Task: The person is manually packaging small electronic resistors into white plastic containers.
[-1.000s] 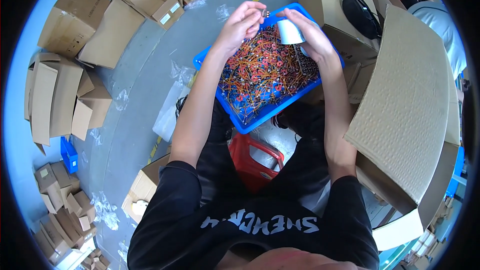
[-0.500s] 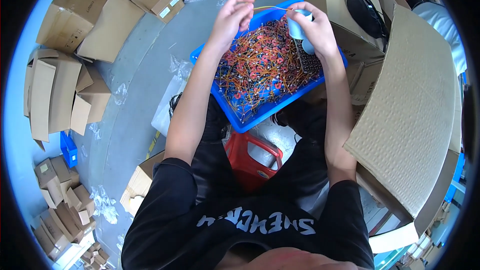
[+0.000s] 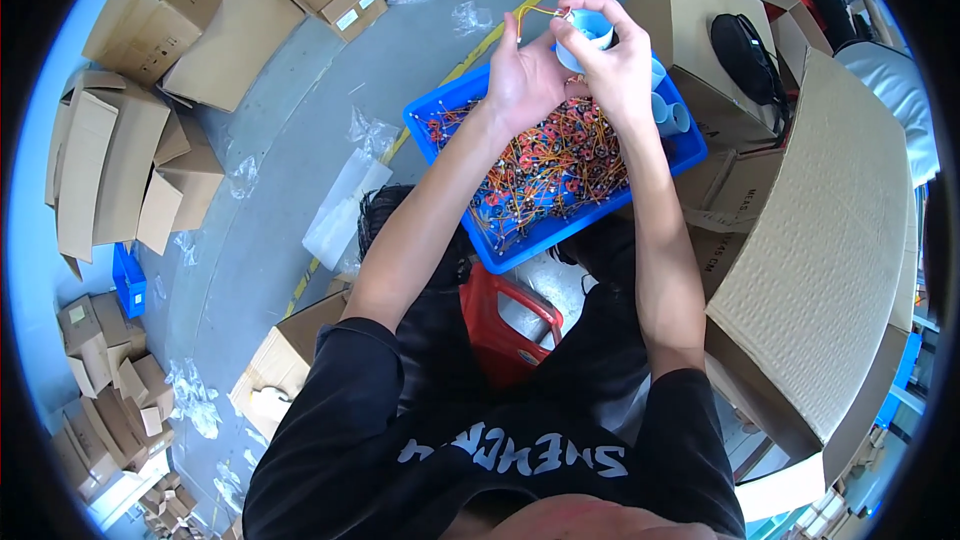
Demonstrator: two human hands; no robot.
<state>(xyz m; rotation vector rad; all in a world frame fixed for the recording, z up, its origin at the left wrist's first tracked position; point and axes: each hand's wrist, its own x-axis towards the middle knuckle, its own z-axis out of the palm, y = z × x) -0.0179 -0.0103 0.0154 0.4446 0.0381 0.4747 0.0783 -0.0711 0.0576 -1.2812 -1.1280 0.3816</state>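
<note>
My right hand (image 3: 622, 60) is wrapped round a light blue cup (image 3: 590, 28), held above the far side of a blue tray (image 3: 540, 252). At its fingertips, by the cup's rim, sits the end of a thin yellow-orange wire (image 3: 535, 10). The wire arcs toward the thumb of my left hand (image 3: 525, 85). My left palm is turned up beside the cup, thumb apart and fingers reaching toward the cup, partly hidden. Below, many small wired parts (image 3: 560, 160) with red discs fill the tray. More light blue cups (image 3: 670, 115) lie at its right end.
A red plastic stool (image 3: 500, 325) stands between my legs. Close on the right is a large open carton (image 3: 810, 250), with a black pouch (image 3: 745, 55) on a box behind it. Cardboard boxes (image 3: 130, 170) line the left, and plastic scraps (image 3: 195, 400) litter the floor.
My left hand has come right, toward the cup, and its fingers have opened from their pinch on the wire. The cup is lifted slightly. In the view, the tray sits further right.
</note>
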